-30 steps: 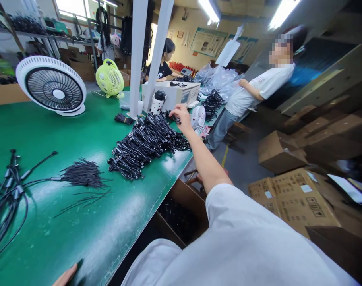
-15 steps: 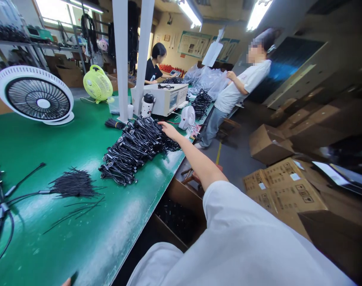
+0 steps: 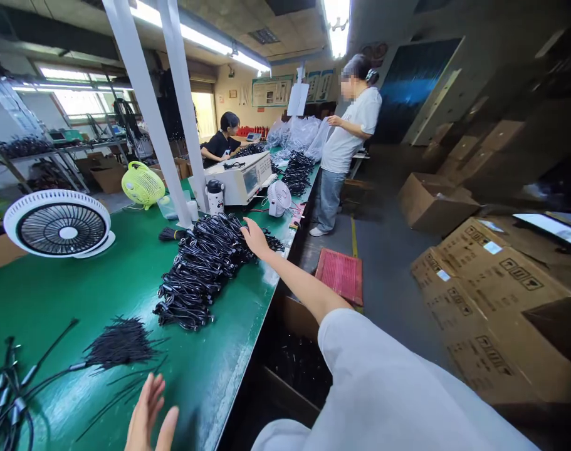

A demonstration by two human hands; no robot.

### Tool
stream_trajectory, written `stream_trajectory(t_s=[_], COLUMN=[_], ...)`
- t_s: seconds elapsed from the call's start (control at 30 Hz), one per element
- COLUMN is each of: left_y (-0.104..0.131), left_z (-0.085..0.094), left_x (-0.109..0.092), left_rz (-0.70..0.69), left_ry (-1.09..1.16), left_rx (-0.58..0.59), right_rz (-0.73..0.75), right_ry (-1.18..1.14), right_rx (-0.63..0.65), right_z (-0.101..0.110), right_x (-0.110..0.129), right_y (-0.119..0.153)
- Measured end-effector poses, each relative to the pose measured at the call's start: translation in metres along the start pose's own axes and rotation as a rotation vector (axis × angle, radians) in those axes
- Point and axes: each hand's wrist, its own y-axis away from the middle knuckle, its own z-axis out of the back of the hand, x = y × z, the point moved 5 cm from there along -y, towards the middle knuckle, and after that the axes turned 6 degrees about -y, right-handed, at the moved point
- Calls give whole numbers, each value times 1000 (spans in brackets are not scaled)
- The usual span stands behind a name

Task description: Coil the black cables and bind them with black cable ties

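Has the right hand (image 3: 256,239) stretched out to the pile of black cables (image 3: 195,272) on the green table (image 3: 195,363), meeting the pile's edge at two o'clock from its middle. Cannot tell whether clamped on a cable there or merely resting against the pile, so small and dark at that spot. Holds the left hand (image 3: 145,421) at seven o'clock from the pile, with thumb and fingers well apart, near a heap of thin black ties (image 3: 120,343) at eight. Has thick cables with grey sleeves (image 3: 18,407) farther out at eight, a big white fan (image 3: 57,222) near ten, a green fan (image 3: 143,185) at eleven and a spotted bottle (image 3: 215,199) just past twelve. Shows a small white fan (image 3: 279,198) at two, with a standing person in a white shirt (image 3: 348,131) well beyond in the same direction, a seated person in dark clothes (image 3: 217,145) far off near twelve, and brown cartons (image 3: 492,313) at three.
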Motion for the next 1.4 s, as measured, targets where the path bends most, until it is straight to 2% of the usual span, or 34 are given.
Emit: stream_trajectory(t_s=[0.07, 0.17, 0.23, 0.33, 0.4, 0.5, 0.67, 0.97, 1.1, 1.2, 1.3, 1.4], left_y=[-31, -82, -112, -140, -147, -148, -155, -180, -186, -187, -174, -133], left_z=[-22, -57, -77, -100, -109, -114, -119, -141, -135, -118, -86, -40], left_x=[-33, -71, -84, -86, -83, -83, -85, -98, -87, -77, -65, -48], left_rz=[-43, -120, -140, -53, 1, -18, -31, -52, -88, -141, -138, -87], left_ry=[-45, -190, -307, -448, -514, -558, -547, -483, -399, -247, -208, -245], left_rx=[65, 58, -1, -22, 1, 5, 33, 90, 142, 166, 128, 125], right_rz=[39, 104, 144, 169, 173, 194, 172, 144, 124, 128, 120, 117], right_ry=[3, 12, 88, 279, 356, 397, 372, 368, 362, 366, 367, 319], right_rx=[-61, -70, -36, 27, 66, 92, 82, 20, 25, 12, -13, -67], right_z=[6, 6, 3, -3, -5, -6, -6, -7, -6, -3, 4, 9], right_x=[8, 16, 15, 2, -9, -22, -37, -55, -50, -45, -40, -25], right_y=[17, 47, 65, 80, 81, 78, 70, 46, 45, 44, 45, 66])
